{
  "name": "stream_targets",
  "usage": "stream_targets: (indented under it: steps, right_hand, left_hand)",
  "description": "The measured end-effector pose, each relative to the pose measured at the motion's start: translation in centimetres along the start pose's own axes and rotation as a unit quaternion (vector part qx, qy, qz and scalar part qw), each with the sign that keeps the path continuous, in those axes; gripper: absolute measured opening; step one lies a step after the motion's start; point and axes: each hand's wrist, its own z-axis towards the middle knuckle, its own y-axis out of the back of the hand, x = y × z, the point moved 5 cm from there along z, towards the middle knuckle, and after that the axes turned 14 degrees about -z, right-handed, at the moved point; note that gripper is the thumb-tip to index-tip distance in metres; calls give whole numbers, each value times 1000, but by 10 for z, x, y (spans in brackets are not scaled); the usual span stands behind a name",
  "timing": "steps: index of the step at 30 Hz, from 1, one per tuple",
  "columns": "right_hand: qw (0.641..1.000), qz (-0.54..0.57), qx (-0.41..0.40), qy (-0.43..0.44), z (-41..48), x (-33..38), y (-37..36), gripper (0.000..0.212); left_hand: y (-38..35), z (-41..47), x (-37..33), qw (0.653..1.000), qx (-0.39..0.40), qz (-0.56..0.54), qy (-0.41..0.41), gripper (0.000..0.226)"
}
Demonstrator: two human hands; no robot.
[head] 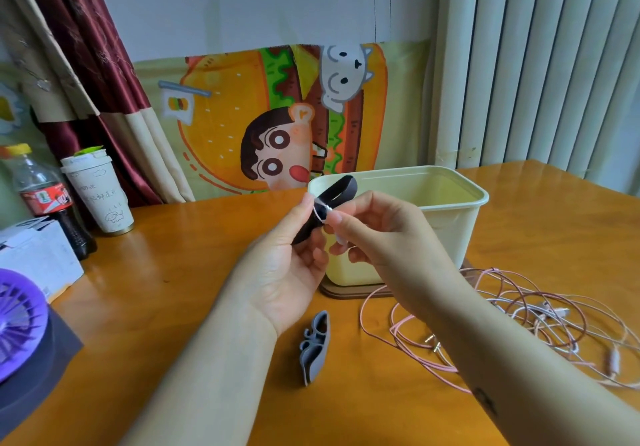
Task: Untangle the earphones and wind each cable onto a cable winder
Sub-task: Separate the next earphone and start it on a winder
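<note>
Earphones (540,321) are lying in a loose pink-and-white heap on the table (173,272) at abt 4 o'clock from my hands, w/ a bit of white cable (320,210) up at the dark winder (341,189) I'm holding mid-frame, in front of the cream bin (450,203). My left hand (287,265) is gripping the winder's lower end, fingers curled round it. My right hand (377,234) is pinching the white cable betw. thumb & forefinger, right against the winder's waist. I can't trace that cable back to the heap. I'm reading this as the start of the first wind, since only a turn or so is showing. To do it well I'm aiming for light tension and each turn laid beside the last at the narrow middle, feeding slack so no knot is getting dragged in. The cables are looking crossed in the heap, so prob. needing freeing as I go. Winder's long axis is running 7-to-1 o'clock, top end pointing at the bin's near-left rim. Spare grey winder (315,348) is lying at 6 o'clock, long axis approx 12-to-6.
</note>
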Motion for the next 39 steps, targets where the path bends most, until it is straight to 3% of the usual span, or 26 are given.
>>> stream_targets:
  steps: [4,7,14,21,26,32,39]
  right_hand:
    - [999,1,-37,19,1,1,6,9]
    - [998,8,-54,24,1,2,10,7]
    - [998,10,-55,39,-1,6,8,6]
    - [998,-42,-47,22,0,5,10,9]
    - [998,-34,-52,6,0,6,12,10]
    - [998,-18,-53,-20,0,3,12,13]
    - [998,-23,-53,-26,1,1,12,13]
  left_hand:
    - [-3,-2,-1,998,41,49,-6,41]
    - [-4,-2,-6,987,59,143,-42,37]
    - [-4,-5,-15,922,93,360,-105,35]
    - [-5,-3,-9,887,113,435,-109,32]
    - [-6,-2,-10,892,122,418,-122,33]
    - [-6,-2,-5,947,128,287,-65,34]
    - [-13,-8,-3,969,141,200,-16,35]
